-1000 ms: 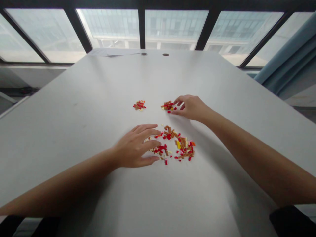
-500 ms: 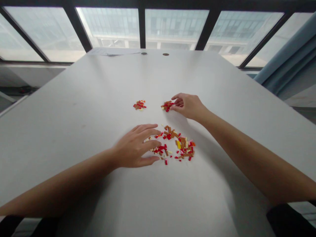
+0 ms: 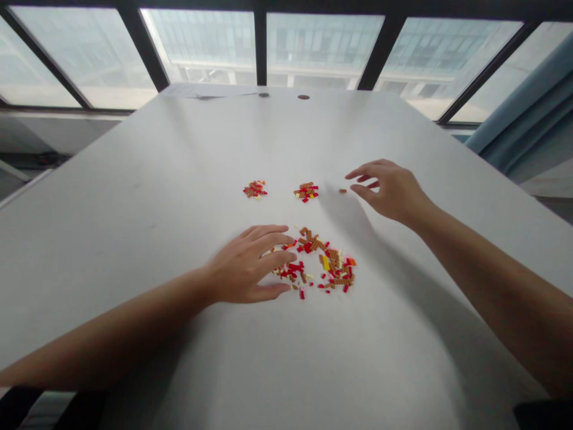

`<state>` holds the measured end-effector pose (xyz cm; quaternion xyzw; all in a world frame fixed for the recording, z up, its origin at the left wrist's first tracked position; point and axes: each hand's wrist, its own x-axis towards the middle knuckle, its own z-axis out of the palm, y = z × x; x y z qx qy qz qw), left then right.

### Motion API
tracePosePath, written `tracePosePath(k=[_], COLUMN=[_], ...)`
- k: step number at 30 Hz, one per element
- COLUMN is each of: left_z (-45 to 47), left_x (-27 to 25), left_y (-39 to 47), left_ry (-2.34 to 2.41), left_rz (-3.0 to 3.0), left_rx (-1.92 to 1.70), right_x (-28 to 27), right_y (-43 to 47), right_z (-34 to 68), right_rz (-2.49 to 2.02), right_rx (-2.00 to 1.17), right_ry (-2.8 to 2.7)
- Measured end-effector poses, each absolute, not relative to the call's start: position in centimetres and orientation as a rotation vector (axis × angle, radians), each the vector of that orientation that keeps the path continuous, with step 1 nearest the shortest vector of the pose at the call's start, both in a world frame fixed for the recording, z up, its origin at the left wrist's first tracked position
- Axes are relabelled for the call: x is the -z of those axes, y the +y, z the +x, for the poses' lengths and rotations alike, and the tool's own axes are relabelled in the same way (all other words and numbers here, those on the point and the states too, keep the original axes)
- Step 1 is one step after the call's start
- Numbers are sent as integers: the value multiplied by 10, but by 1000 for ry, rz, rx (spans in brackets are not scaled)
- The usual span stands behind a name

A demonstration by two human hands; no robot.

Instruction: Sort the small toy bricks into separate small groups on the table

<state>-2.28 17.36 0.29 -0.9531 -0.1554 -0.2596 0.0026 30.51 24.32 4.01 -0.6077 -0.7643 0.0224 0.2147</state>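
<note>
Small building bricks in red, brown, cream, orange and yellow lie in groups on a white table (image 3: 250,358). My left hand (image 3: 253,263) hovers over the left side of the large loose spread of bricks (image 3: 336,267), fingers apart and partly hiding some pieces. A single small brown brick (image 3: 342,191) lies just left of my right hand (image 3: 391,188), whose thumb and fingers are parted with nothing seen between them. Left of that brick is a small brick pile (image 3: 307,192). Another small brick pile (image 3: 255,189) sits farther left.
Two round holes, one a dark grommet (image 3: 303,97), are set in the table's far end. Thin white sheets (image 3: 192,91) lie at the far left corner. Windows stand behind the table, and a blue curtain (image 3: 519,113) hangs at the right.
My right hand has moved right, away from the right small pile, and its fingers have opened. The single brown brick now shows on the table beside it. My left hand stays nearly still.
</note>
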Motion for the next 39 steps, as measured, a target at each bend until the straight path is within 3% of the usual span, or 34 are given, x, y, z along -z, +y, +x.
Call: tracePosePath(k=[17,22,28,39], left_z=[-21,-21,-19,-17], left_x=[-1,-2,-3,-4], left_y=[173,174,170,171], left_ry=[-481,-496,-557,-519], left_rz=[-2986,-2987,-2961,-2960], left_rx=[862,840,803,825], right_x=[8,-7,-22,-31], right_y=[247,232,205,203], right_z=[332,315,264,252], right_rz=[-1642,-1319,-977,-1236], right_rx=[76,135,-147,-260], right_ry=[-2253,-2240,-2448,-2579])
